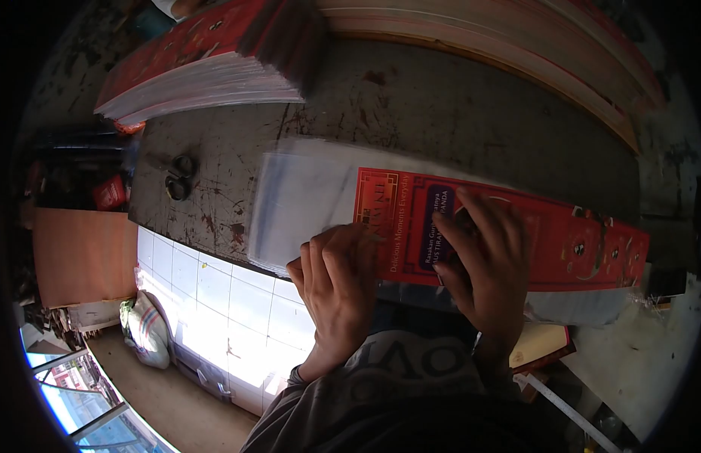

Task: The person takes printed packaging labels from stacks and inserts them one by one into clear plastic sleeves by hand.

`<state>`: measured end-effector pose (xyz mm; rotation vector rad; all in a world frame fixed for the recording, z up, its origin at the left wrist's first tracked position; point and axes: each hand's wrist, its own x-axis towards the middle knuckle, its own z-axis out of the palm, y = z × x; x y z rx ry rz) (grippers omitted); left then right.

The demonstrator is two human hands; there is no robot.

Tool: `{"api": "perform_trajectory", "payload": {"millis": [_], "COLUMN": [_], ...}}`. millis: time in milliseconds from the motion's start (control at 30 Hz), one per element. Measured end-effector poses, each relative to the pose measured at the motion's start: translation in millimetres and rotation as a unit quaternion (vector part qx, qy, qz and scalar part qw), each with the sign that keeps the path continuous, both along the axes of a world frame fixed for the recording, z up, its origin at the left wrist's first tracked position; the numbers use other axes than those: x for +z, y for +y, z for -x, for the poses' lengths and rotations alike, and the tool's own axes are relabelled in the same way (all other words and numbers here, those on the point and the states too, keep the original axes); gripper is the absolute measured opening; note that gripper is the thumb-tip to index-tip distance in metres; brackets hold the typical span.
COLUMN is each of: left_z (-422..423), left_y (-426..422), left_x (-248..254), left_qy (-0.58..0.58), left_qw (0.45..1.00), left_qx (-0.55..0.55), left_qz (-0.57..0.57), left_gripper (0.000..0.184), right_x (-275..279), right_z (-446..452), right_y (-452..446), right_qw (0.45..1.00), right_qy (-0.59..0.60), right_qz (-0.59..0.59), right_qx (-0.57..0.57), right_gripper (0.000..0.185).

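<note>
A long red printed sheet (550, 257) with a dark blue label and gold lettering lies across the table in front of me. Under its left part and beyond are clear plastic sleeves (301, 181) in a flat pile. My left hand (335, 275) is closed at the sheet's left end, its fingers curled; the fingertips are partly hidden, so what they pinch cannot be made out. Over the middle of the sheet, my right hand (490, 260) is open, fingers spread and touching or just above the print.
Black-handled scissors (179, 178) lie at the table's left. A tall stack of red printed packs (207, 79) stands at the back left, with long stacked sheets (501, 38) along the back. A white sack (145, 331) rests on the floor below left, near white tiles (207, 291).
</note>
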<state>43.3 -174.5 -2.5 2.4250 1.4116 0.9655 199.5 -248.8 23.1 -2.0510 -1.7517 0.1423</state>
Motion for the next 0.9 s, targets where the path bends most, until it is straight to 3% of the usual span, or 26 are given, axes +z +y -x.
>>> {"api": "perform_trajectory", "payload": {"millis": [200, 367, 900], "left_z": [0, 2, 5], "left_y": [-1, 1, 6], "left_x": [5, 3, 12], "left_qy": [0.010, -0.002, 0.046], "left_qw": [1.000, 0.996, 0.997], "left_qx": [-0.010, -0.028, -0.002], "left_qz": [0.019, 0.083, 0.062], "left_gripper": [0.020, 0.030, 0.040], "right_x": [-2, -3, -2], "right_z": [1, 1, 2], "right_y": [0, -1, -1], "right_qw": [1.000, 1.000, 1.000], "right_qy": [-0.004, -0.004, -0.008], "right_qz": [-0.003, -0.003, 0.006], "right_qx": [-0.002, -0.005, -0.007], "right_gripper": [0.051, 0.050, 0.050]}}
